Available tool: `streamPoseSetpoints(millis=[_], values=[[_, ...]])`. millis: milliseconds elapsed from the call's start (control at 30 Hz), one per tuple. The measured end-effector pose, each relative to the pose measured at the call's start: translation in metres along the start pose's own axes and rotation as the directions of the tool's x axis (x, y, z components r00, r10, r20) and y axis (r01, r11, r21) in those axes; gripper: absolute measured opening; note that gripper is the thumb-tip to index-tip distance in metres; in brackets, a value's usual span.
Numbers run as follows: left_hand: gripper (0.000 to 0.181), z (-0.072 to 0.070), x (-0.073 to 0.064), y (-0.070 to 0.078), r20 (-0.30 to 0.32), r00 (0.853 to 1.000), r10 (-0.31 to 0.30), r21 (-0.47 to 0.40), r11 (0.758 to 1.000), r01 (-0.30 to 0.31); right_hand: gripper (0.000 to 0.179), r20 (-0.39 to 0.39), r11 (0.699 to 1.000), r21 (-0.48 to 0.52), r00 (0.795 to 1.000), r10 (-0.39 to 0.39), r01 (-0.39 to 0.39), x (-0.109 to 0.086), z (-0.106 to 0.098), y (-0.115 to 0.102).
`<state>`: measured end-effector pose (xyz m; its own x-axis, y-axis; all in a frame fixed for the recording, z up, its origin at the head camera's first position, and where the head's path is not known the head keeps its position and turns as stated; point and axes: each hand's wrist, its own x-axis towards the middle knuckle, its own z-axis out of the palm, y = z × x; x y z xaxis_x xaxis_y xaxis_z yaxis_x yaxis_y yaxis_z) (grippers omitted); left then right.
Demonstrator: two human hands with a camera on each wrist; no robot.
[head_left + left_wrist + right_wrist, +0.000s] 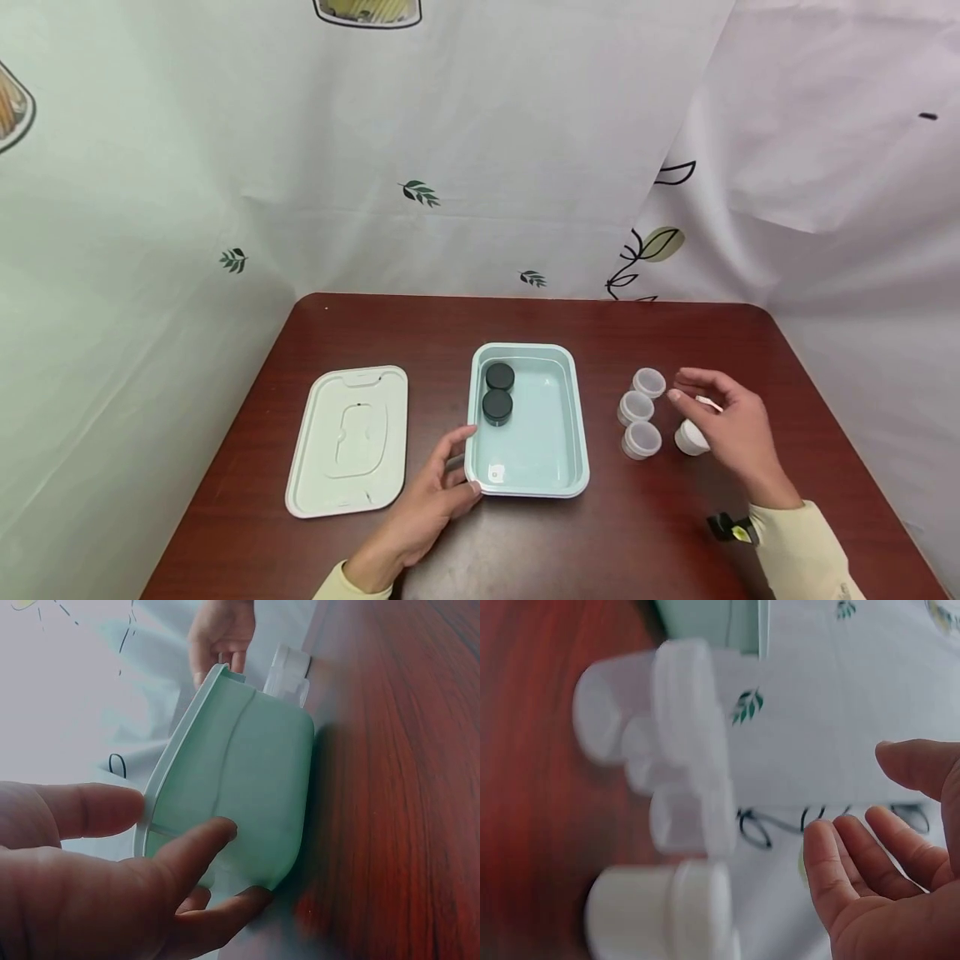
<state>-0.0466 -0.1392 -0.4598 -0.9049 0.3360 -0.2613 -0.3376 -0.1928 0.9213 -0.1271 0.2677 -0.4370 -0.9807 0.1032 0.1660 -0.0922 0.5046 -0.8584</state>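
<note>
A pale green plastic tub (536, 425) stands on the table with two black-lidded jars (498, 406) in its left part. My left hand (435, 500) touches its near-left corner; in the left wrist view the thumb is at the rim and the loosely straight fingers rest against the outer wall. My right hand (731, 425) hovers over a white jar (691, 438), fingers relaxed, with nothing between them in the right wrist view. Another white item (708, 403) is mostly hidden behind that hand. Just left of it, three clear lidded cups (641, 439) stand in a row.
A white rectangular lid (348, 442) lies flat on the table (442, 325), left of the tub. White printed cloth (480, 150) hangs behind the table and at both sides. A black strap piece (727, 527) shows at the right wrist.
</note>
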Motion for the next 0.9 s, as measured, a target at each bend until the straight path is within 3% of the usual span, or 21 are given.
streamPoseSetpoints(millis=[233, 467, 667, 900], values=[[0.08, 0.001, 0.0, 0.0, 0.002, 1.0, -0.002, -0.005, 1.0, 0.002, 0.047, -0.08, 0.995, -0.037, 0.993, 0.092, -0.095, -0.016, -0.018, 0.024], [0.079, 0.001, 0.0, 0.0, -0.006, 1.0, -0.003, 0.0, 1.0, 0.003, 0.051, -0.133, 0.982, -0.071, 0.977, 0.165, -0.175, -0.026, -0.023, 0.044], [0.08, 0.001, 0.001, -0.001, -0.015, 1.0, -0.004, 0.008, 1.0, 0.004, 0.055, -0.123, 0.971, -0.055, 0.967, 0.223, -0.231, -0.032, -0.019, 0.056], [0.079, 0.002, 0.001, -0.002, -0.025, 1.0, -0.004, 0.018, 1.0, 0.004, 0.057, -0.102, 0.971, -0.063, 0.969, 0.225, -0.232, -0.036, -0.012, 0.061]])
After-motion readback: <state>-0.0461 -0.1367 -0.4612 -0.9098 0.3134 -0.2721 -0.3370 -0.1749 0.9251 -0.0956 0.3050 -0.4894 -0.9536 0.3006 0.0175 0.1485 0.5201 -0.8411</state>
